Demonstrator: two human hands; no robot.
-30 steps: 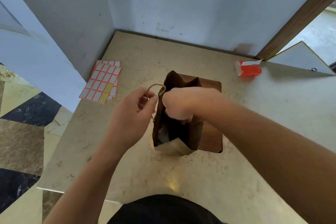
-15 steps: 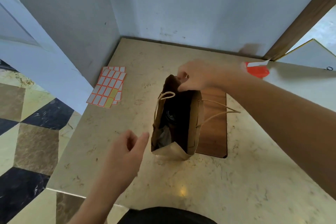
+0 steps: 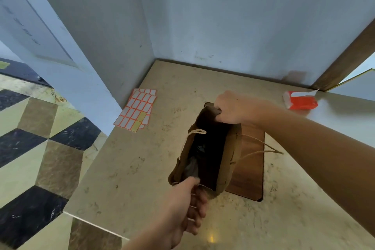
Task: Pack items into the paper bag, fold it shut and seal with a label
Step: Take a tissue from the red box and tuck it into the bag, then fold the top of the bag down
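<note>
Head view. No readable brand or writing is found on any item. The label sheets (image 3: 136, 109) are printed with orange-bordered white rectangles, two of them yellow, and no text can be made out on them. The red-and-white box (image 3: 300, 100) at the far right carries no legible print.

The paper bag (image 3: 205, 152) is stood upright and open on the beige marble counter (image 3: 129, 168), partly over a wooden board (image 3: 250, 166). A dark item is seen inside; its kind cannot be told. One twine handle (image 3: 195, 132) is draped at the left rim, the other (image 3: 261, 149) is hung out over the board.

The far end of the bag mouth is gripped by the right hand (image 3: 231, 109), fingers curled round the rim. The near end is pinched by the left hand (image 3: 182, 207), thumb above the rim and fingers curled beneath.

Compared with half a second ago, the left hand, then open and apart from the bag, is now closed on the near rim. The right-hand grip is unchanged.
</note>
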